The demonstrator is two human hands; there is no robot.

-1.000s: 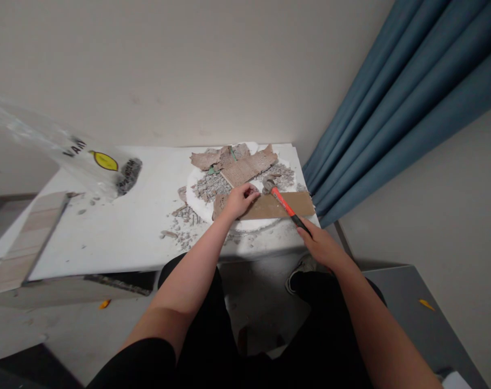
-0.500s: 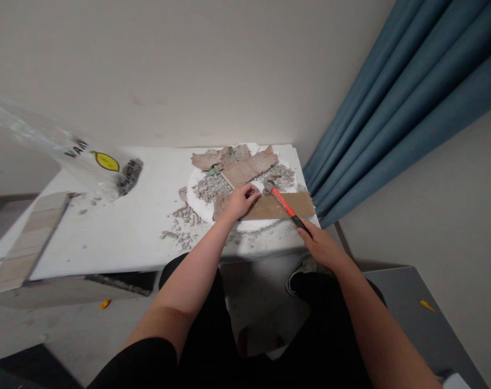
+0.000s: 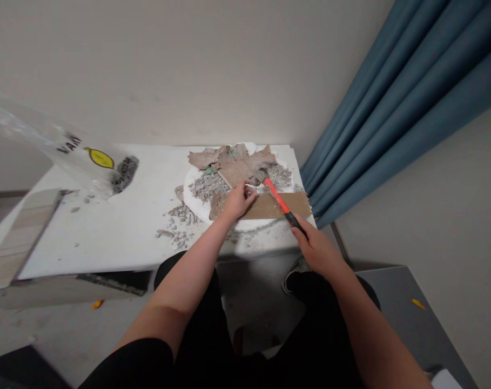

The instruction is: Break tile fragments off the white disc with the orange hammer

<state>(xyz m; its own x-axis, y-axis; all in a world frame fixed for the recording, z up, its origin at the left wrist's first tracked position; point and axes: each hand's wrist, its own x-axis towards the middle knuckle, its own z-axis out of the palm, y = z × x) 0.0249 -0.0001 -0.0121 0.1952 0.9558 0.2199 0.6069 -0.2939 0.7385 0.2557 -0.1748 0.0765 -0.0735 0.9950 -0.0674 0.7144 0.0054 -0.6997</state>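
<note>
Red-handled hammer (image 3: 276, 195) gripped by right hand (image 3: 317, 249); left hand (image 3: 237, 202) placed at brown strip (image 3: 265, 208), fingers curled, grasp unclear.

Reads "VAN", or something very near it, in black capitals (image 3: 69, 144) on the clear, crinkled plastic bag (image 3: 77, 162) at the left part of the white tabletop (image 3: 107, 232). Slants upward to the right, with the last strokes bent by folds in the film, so cannot be made out with certainty at that end. Sits just above and to the left of a yellow, lemon-shaped print (image 3: 101, 158) with a dark outline on the same bag. Shows faint marks within that yellow shape, too small to read. Continues to the right of and below the lemon with more black lettering (image 3: 126, 166), steeply slanted across a grey, speckled patch and too blurred to spell out.
</note>
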